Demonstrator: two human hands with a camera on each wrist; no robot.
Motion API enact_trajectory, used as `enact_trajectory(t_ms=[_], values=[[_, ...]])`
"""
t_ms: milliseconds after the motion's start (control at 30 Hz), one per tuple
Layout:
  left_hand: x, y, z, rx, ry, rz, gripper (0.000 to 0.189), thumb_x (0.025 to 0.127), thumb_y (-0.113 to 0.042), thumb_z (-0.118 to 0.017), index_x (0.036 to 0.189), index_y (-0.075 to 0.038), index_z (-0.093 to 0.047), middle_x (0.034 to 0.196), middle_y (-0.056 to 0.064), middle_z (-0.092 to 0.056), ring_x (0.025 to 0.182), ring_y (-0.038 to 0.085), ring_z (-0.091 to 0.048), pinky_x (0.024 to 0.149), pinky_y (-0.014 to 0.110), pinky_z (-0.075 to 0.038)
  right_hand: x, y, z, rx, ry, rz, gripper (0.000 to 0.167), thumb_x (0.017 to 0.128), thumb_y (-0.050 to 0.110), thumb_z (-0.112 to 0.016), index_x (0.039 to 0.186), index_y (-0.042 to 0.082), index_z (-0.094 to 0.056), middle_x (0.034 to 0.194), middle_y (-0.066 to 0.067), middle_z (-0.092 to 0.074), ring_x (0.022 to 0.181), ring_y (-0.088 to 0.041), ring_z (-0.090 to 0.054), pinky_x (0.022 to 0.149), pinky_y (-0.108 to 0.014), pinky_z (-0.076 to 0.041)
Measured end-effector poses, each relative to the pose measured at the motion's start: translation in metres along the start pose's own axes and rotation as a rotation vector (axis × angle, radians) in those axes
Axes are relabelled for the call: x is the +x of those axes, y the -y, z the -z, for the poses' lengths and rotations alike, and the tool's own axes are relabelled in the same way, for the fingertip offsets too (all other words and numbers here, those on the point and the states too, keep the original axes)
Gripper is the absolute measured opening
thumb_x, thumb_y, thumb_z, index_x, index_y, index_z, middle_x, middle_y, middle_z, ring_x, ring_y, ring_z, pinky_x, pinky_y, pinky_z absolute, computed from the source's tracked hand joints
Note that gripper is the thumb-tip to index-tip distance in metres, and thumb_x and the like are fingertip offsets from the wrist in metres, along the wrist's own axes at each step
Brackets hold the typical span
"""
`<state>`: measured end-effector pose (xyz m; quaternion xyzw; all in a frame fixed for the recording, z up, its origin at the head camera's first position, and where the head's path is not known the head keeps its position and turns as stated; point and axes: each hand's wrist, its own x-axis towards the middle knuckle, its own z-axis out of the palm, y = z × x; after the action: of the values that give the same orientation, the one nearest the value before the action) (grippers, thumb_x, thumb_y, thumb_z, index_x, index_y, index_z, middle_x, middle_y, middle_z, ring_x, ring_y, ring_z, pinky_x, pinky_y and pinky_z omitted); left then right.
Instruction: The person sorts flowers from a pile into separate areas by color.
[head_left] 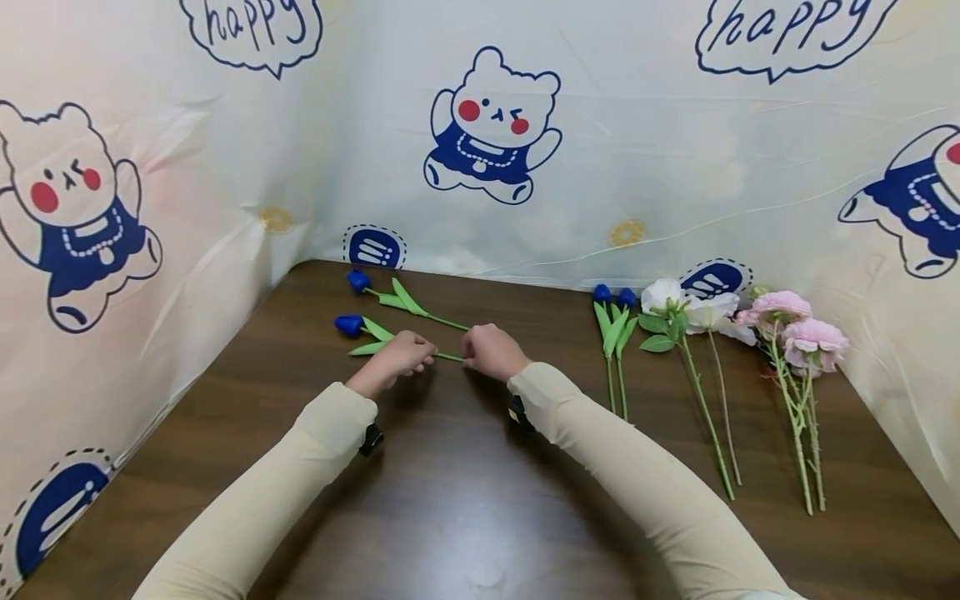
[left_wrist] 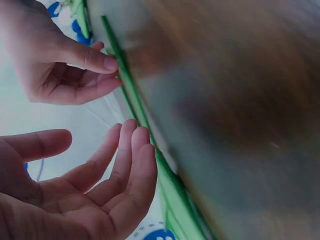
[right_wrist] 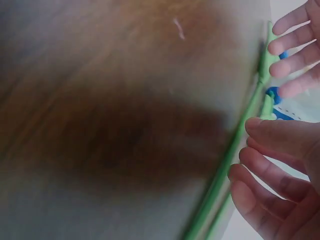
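Two blue artificial tulips lie on the left side of the brown table, heads pointing left: a back tulip (head_left: pixel 358 282) and a front tulip (head_left: pixel 348 325). My left hand (head_left: pixel 405 354) is over the front tulip's stem just below its leaves. In the left wrist view its fingers are loosely bent, thumb apart, fingertips right at the green stem (left_wrist: pixel 131 90). Near the stem ends is my right hand (head_left: pixel 493 352). The right wrist view has its thumb and fingers spread apart beside the stem (right_wrist: pixel 222 170), gripping nothing.
Right of my hands, two more blue tulips (head_left: pixel 613 333) lie side by side on the table (head_left: pixel 465 467). Farther right are white flowers (head_left: pixel 663 296) and pink flowers (head_left: pixel 813 342) on long stems. A printed cloth (head_left: pixel 375 150) hangs along the back and sides.
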<state>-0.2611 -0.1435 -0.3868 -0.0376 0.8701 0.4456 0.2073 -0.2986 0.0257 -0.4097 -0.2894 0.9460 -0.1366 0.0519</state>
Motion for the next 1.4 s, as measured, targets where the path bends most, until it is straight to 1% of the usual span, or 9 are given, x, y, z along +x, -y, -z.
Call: enact_trajectory(t_ms=[233,367,467,600,700,767,933,1133,1400], values=[[0.005,0.011,0.003,0.061,-0.052,0.033,0.033,0.097,-0.019,-0.042,0.109,0.006,-0.060,0.091,0.007,-0.060,0.071,0.011,-0.051,0.066,0.024,-0.044,0.007,0.008,-0.009,-0.037,-0.015,0.022,0.015,0.083,0.008,-0.069,0.069,0.009,-0.062,0.069,0.002,-0.059,0.060,-0.009,-0.047,0.057,-0.023,-0.041],[0.004,0.015,0.005,0.004,-0.052,0.050,0.033,0.097,-0.018,-0.044,0.110,0.007,-0.059,0.095,0.010,-0.062,0.077,0.014,-0.055,0.070,0.026,-0.049,0.006,0.016,-0.007,-0.003,-0.020,0.020,0.028,0.080,0.001,-0.065,0.060,0.011,-0.048,0.060,0.003,-0.043,0.055,-0.011,-0.037,0.052,-0.022,-0.032],[0.005,0.018,0.006,-0.145,-0.049,0.075,0.038,0.098,-0.019,-0.043,0.123,0.009,-0.051,0.108,0.017,-0.063,0.084,0.015,-0.059,0.081,0.030,-0.053,0.002,0.021,-0.004,0.024,-0.035,0.007,0.027,0.078,0.001,-0.064,0.059,0.012,-0.049,0.058,0.004,-0.043,0.053,-0.010,-0.039,0.050,-0.021,-0.032],[0.006,0.020,0.008,-0.452,-0.065,0.095,0.042,0.099,-0.017,-0.045,0.133,0.009,-0.041,0.096,0.012,-0.066,0.075,0.009,-0.063,0.082,0.027,-0.055,-0.003,0.026,0.000,0.071,-0.051,-0.012,0.022,0.079,0.001,-0.062,0.062,0.010,-0.053,0.057,0.005,-0.045,0.052,-0.009,-0.040,0.049,-0.019,-0.033],[0.003,0.017,0.006,-0.617,-0.094,0.076,0.041,0.098,-0.014,-0.047,0.132,0.009,-0.042,0.089,0.006,-0.063,0.071,0.007,-0.063,0.083,0.027,-0.055,-0.011,0.027,0.003,0.138,-0.079,-0.028,0.017,0.080,0.001,-0.061,0.066,0.009,-0.056,0.059,0.003,-0.049,0.053,-0.009,-0.043,0.050,-0.019,-0.034],[0.001,0.013,0.003,-0.668,-0.121,0.035,0.040,0.098,-0.012,-0.047,0.131,0.010,-0.044,0.093,0.009,-0.063,0.075,0.009,-0.064,0.089,0.031,-0.053,-0.018,0.027,0.005,0.180,-0.110,-0.038,0.013,0.081,0.002,-0.062,0.070,0.008,-0.059,0.062,0.002,-0.054,0.055,-0.009,-0.046,0.051,-0.018,-0.036],[0.003,-0.006,-0.018,-0.738,-0.216,-0.096,0.030,0.094,-0.005,-0.053,0.118,0.012,-0.050,0.094,0.016,-0.064,0.071,0.010,-0.064,0.085,0.033,-0.054,-0.041,0.020,0.013,0.235,-0.203,-0.059,0.005,0.080,0.004,-0.064,0.075,0.006,-0.062,0.068,-0.002,-0.062,0.060,-0.010,-0.053,0.056,-0.020,-0.043],[0.015,-0.050,-0.058,-0.751,-0.275,-0.223,0.024,0.087,0.004,-0.060,0.108,0.012,-0.053,0.106,0.031,-0.062,0.063,0.009,-0.062,0.070,0.027,-0.057,-0.073,-0.005,0.030,0.251,-0.327,-0.116,0.004,0.077,0.002,-0.063,0.080,0.002,-0.065,0.072,-0.005,-0.066,0.065,-0.014,-0.060,0.062,-0.026,-0.049],[0.037,-0.100,-0.115,-0.561,-0.279,-0.324,0.029,0.080,0.004,-0.069,0.106,0.006,-0.055,0.093,0.022,-0.069,0.073,0.021,-0.069,0.074,0.035,-0.058,-0.114,-0.049,0.050,0.271,-0.343,-0.250,0.003,0.082,0.005,-0.065,0.081,0.002,-0.064,0.075,-0.009,-0.066,0.065,-0.017,-0.059,0.062,-0.030,-0.049]])
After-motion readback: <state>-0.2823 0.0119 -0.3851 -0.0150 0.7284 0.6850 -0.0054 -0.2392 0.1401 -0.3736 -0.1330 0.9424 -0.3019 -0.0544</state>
